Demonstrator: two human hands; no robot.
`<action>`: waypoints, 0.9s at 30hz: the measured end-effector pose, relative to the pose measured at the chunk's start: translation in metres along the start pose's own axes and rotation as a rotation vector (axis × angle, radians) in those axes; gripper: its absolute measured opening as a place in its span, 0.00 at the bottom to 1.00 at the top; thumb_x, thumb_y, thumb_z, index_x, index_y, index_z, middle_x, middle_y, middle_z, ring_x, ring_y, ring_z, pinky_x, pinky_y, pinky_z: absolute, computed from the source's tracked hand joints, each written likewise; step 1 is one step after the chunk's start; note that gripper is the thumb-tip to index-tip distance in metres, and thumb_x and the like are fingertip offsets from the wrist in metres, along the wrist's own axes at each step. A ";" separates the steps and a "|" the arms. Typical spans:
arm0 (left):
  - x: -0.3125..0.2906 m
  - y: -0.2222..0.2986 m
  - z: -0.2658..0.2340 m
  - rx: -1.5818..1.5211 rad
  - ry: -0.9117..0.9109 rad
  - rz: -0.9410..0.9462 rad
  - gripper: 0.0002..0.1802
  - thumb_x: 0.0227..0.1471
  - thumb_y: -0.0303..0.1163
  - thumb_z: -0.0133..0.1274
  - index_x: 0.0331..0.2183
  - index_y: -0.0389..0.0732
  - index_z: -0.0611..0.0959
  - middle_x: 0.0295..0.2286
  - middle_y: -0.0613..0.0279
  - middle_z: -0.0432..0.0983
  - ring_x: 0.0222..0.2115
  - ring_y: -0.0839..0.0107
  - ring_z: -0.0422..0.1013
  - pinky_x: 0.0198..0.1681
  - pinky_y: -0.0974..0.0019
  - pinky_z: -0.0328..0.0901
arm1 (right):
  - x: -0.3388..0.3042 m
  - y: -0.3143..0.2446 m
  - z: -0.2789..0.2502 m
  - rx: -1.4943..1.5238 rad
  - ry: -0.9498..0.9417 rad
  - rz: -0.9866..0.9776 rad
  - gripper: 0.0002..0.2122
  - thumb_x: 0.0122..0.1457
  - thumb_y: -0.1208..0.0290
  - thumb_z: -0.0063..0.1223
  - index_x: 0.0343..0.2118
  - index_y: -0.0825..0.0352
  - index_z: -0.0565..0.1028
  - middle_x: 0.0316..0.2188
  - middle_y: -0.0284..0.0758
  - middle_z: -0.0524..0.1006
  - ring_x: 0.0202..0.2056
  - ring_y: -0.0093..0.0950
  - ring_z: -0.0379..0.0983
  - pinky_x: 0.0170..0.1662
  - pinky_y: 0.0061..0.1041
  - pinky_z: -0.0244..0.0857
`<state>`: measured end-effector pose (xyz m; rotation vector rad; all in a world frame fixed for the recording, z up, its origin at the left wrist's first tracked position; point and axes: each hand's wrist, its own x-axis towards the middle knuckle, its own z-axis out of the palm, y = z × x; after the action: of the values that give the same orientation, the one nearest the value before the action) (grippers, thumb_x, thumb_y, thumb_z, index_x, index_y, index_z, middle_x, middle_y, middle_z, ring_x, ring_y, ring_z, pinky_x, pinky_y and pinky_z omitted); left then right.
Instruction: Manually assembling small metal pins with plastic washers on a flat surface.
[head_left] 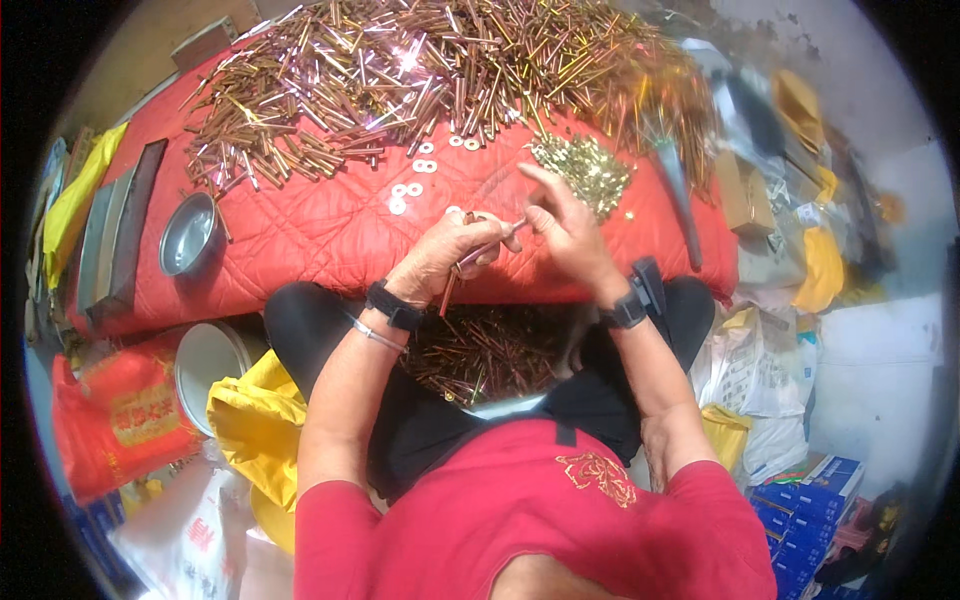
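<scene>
My left hand [445, 252] is closed around a few thin, copper-coloured metal rods [447, 292], held over the near edge of a red quilted cloth [290, 255]. One rod points right, toward my right hand [573, 232]. That hand has its index finger stretched out and its thumb close to the rod's tip; whether they touch, I cannot tell. Beyond my hands lie several pale ring washers [400, 191] and a heap of small gold-coloured metal pieces [590, 172]. A large pile of similar rods [430, 75] covers the far side of the cloth.
On the left are a metal bowl [190, 238] and a long dark bar [140, 215]. More rods [480, 355] fill a container between my legs. A grey-green tapered object [680, 205] lies at the right. Yellow bags [258, 405] and blue boxes [805, 520] stand around me.
</scene>
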<state>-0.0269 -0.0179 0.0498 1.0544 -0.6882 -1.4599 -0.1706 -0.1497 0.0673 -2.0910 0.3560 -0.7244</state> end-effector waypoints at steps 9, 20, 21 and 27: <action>-0.001 0.000 -0.004 -0.025 -0.008 0.003 0.15 0.55 0.41 0.52 0.29 0.38 0.81 0.12 0.77 0.60 0.11 0.88 0.53 0.12 0.80 0.45 | 0.005 0.007 0.008 -0.033 0.045 -0.052 0.15 0.61 0.69 0.46 0.50 0.65 0.70 0.31 0.38 0.74 0.31 0.26 0.72 0.38 0.24 0.66; 0.006 -0.027 0.003 1.077 0.150 0.569 0.08 0.50 0.31 0.55 0.25 0.36 0.78 0.17 0.60 0.73 0.15 0.66 0.69 0.18 0.64 0.60 | -0.013 0.028 -0.002 0.230 -0.333 0.334 0.12 0.63 0.70 0.41 0.47 0.65 0.73 0.22 0.28 0.70 0.21 0.15 0.64 0.26 0.18 0.62; 0.006 -0.028 0.004 1.205 0.136 0.685 0.08 0.49 0.30 0.55 0.24 0.36 0.78 0.17 0.56 0.74 0.16 0.62 0.70 0.18 0.61 0.62 | -0.014 0.028 -0.006 0.250 -0.392 0.377 0.12 0.63 0.69 0.42 0.46 0.65 0.73 0.21 0.27 0.69 0.20 0.15 0.64 0.26 0.18 0.61; -0.005 -0.031 0.019 1.340 0.103 0.767 0.08 0.46 0.32 0.59 0.25 0.38 0.79 0.20 0.55 0.74 0.19 0.57 0.72 0.22 0.59 0.65 | -0.012 0.009 -0.032 0.249 -0.690 0.618 0.13 0.64 0.68 0.41 0.44 0.69 0.74 0.23 0.27 0.73 0.22 0.15 0.65 0.25 0.16 0.59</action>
<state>-0.0582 -0.0104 0.0321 1.5275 -1.8391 -0.1261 -0.1994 -0.1699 0.0707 -1.7180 0.4538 0.3060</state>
